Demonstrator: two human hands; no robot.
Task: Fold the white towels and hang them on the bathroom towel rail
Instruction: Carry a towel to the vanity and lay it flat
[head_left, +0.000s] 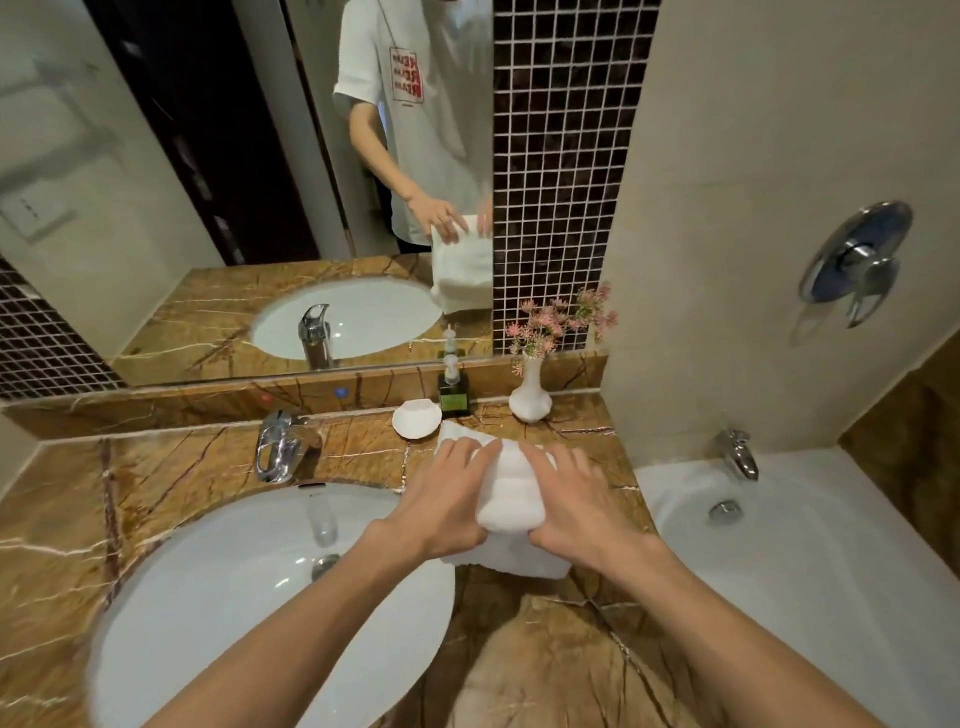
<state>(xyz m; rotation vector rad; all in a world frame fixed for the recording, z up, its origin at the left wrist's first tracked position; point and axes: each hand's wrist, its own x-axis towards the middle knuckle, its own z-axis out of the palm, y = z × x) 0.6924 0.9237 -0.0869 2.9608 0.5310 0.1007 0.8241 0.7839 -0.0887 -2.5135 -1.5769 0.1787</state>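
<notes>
Clasping plush white towel (511, 493), our left hand (447, 501), right hand (576, 499) fingers clamped on fold; long axis toward mirror (208, 156).

Brown veined marble counter (545, 649) around a white oval basin (208, 623), chrome tap (278, 447) and mirror (156, 182) behind the basin, dark mosaic tile strip (561, 156) behind and right of it, bathtub (805, 571) and beige wall (727, 208) with chrome shower valve (857, 260) to its right.

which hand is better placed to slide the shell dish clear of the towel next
Left, probably: the left hand holds the towel close to the shell dish; the right hand sits on the bathtub side.
</notes>
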